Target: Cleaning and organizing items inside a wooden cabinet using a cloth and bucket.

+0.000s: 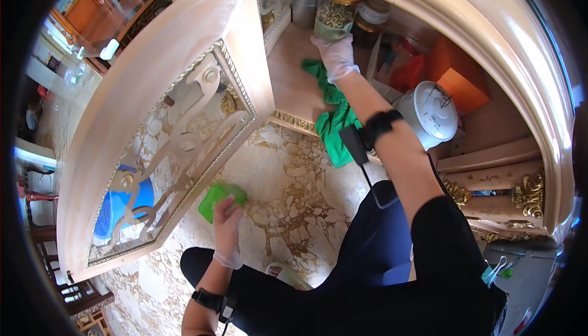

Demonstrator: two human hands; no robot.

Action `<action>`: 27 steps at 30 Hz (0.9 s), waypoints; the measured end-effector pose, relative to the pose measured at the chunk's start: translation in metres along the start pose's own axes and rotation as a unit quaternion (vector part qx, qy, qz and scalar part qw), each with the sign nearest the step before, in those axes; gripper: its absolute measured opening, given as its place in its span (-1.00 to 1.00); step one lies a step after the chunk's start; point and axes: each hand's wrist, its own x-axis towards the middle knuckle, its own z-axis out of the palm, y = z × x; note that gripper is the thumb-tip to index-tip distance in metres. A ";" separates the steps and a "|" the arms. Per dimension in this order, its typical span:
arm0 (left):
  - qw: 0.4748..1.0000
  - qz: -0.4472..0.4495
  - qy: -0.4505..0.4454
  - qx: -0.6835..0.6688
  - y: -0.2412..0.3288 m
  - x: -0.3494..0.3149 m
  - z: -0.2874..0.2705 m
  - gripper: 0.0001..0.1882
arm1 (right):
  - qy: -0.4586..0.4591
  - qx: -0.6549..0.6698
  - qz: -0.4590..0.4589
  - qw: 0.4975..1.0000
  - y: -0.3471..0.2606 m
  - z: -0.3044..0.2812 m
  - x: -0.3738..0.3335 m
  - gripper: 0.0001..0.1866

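Inside the cabinet, my right hand (338, 57), in a clear glove, closes round the lower part of a glass jar (335, 16) of dried, pale green-brown pieces. A green cloth (338, 131) lies on the shelf below that wrist and drapes over the front edge. My left hand (226, 232), also gloved, is low over the floor with its fingers loosely bent and apart. Just beyond its fingertips is a green plastic box (219, 201), partly covered by them; whether they touch it is unclear. I see nothing held in the left hand.
An open cabinet door (165, 128) with carved lattice stands at the left, a blue basin (122, 204) showing through it. On the shelf are a dark jar (369, 20), a metal canister (304, 2), a white lidded container (433, 112), a red bag (409, 69) and an orange box (459, 75).
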 end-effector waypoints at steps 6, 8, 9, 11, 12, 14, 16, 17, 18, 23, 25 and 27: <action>0.957 -0.226 -0.041 -0.176 -0.017 0.029 0.048 -0.52 | 0.115 -0.329 -0.095 0.932 0.146 -0.045 0.240 -0.25; 0.949 -0.233 0.097 -0.187 -0.035 0.002 -0.038 -0.50 | -0.003 -0.073 0.051 0.996 0.066 0.074 0.098 -0.29; 0.941 -0.229 0.138 -0.209 -0.037 -0.015 -0.066 -0.49 | -0.021 0.034 0.128 0.991 0.008 0.075 0.033 -0.31; 0.938 -0.244 0.134 -0.205 -0.021 0.000 -0.040 -0.47 | 0.022 0.006 0.104 0.994 0.023 0.042 0.058 -0.40; 0.932 -0.258 0.158 -0.199 -0.015 0.007 -0.028 -0.45 | 0.038 -0.017 0.083 0.996 0.031 0.027 0.068 -0.48; 0.950 -0.200 0.208 -0.120 -0.009 0.012 -0.019 -0.32 | -0.037 -0.317 -0.083 0.944 0.032 0.010 0.072 -0.55; 0.953 -0.139 0.267 -0.039 -0.014 0.017 -0.023 -0.18 | -0.091 -0.550 -0.273 0.784 0.036 -0.004 0.071 -0.60; 0.971 -0.015 0.228 0.074 -0.030 0.026 -0.042 -0.08 | -0.116 -0.563 -0.302 0.761 0.028 -0.009 0.056 -0.53; 0.966 0.121 0.147 0.173 -0.039 0.045 -0.039 0.02 | -0.144 -0.475 -0.271 0.825 0.062 -0.028 0.073 -0.31; 0.904 0.114 0.011 0.412 -0.034 0.067 -0.049 0.16 | -0.358 -0.392 -0.192 0.825 0.044 -0.089 -0.071 -0.04; 0.896 0.120 -0.018 0.427 -0.027 0.072 -0.041 0.17 | -0.269 -0.407 -0.284 0.825 0.053 -0.091 -0.091 -0.16; 0.860 0.109 -0.031 0.497 -0.026 0.080 -0.042 0.15 | -0.268 -0.384 -0.295 0.833 0.053 -0.090 -0.100 -0.27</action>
